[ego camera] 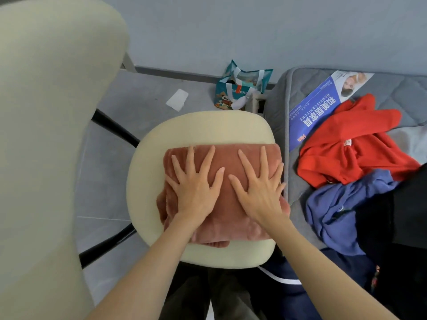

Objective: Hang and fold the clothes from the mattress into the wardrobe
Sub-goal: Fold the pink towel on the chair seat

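In front of you is a plain blue-grey wall (254, 31), with a dark strip (175, 75) where it meets the floor. The floor (138, 95) is grey tiles. Right below you is a cream chair seat (208, 125) with black legs (115, 128) under it. A tall cream chair back (46, 112) fills your left side. A colourful bag (240, 86) and a white paper (177, 99) lie on the floor near the wall.

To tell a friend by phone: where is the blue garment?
Find the grey mattress right of the cream chair seat. The blue garment lies there between the red garment and black cloth; unlike the flat blue poster, it is crumpled fabric.
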{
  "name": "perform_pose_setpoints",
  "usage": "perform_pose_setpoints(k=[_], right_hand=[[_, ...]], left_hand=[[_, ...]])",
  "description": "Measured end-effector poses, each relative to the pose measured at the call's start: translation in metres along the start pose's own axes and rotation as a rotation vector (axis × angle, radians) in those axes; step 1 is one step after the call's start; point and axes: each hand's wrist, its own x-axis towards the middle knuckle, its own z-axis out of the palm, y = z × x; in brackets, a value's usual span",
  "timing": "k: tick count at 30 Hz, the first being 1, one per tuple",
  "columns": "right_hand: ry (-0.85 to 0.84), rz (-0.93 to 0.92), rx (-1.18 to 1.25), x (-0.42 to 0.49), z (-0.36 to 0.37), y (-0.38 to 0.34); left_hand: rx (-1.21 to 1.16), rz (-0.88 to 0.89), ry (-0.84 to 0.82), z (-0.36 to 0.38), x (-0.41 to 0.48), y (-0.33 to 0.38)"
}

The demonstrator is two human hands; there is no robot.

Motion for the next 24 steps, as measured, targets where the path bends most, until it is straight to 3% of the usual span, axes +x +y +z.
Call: perform_pose_setpoints(k=[5,10,16,24], right_hand=[[0.069,0.003,0.159,0.012,0.025,0.020],[0.059,0.165,0.306,-0.004,0.005,0.017],[-0.102,0.221,0.432,-0.008,-0.008,0.006],[-0.127,0.154,0.513,-0.001,-0.024,0.007]], left_hand=[[-0.136,-0.107,0.097,0.020,0.004,-0.011],[-0.311,-0.491,-0.037,-0.001,-0.012,-0.016],[-0.546,-0.517,-0.052,-0.009,-0.026,-0.021],[-0.717,-0.569,0.001,-0.011,-0.033,-0.010]])
